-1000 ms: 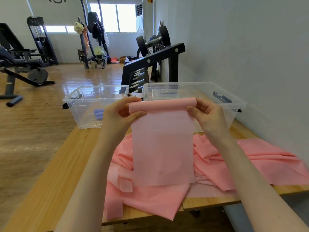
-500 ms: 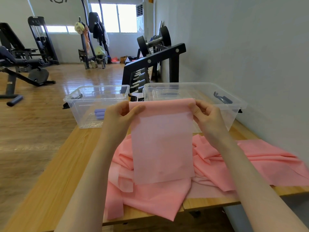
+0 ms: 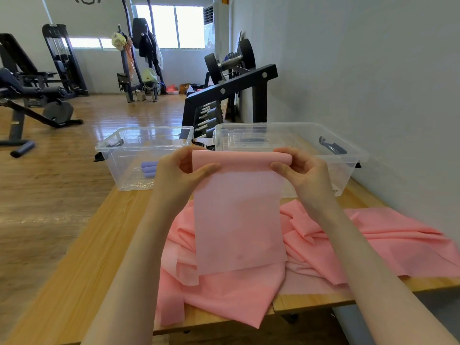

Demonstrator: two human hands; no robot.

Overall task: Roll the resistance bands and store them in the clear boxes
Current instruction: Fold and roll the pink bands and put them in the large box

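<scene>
Your left hand [image 3: 183, 170] and your right hand [image 3: 302, 171] each pinch one end of the curled top edge of a pink resistance band [image 3: 239, 215], thumbs on the near face and fingers wrapped behind, so the band's upper edge forms a short roll between them while the rest of the strip hangs flat and straight down in front of you. The two hands are apart, one at each side of the band's width, held up above the wooden worktop [image 3: 82, 257]. The lower end of the hanging strip meets a loose heap of pink bands [image 3: 348, 240] spread across the worktop — crumpled, overlapping, with one corner draping over the near edge. Beyond your hands stand two clear boxes side by side at the far edge of the worktop: the left box [image 3: 124, 155] holds a few rolled purple bands [image 3: 148, 168] lying on its floor, and the right box [image 3: 331, 135] stands just beside the grey wall, partly hidden behind the held band. A dumbbell rack [image 3: 231, 88] stands behind the boxes, with other gym machines farther off on the wooden floor
</scene>
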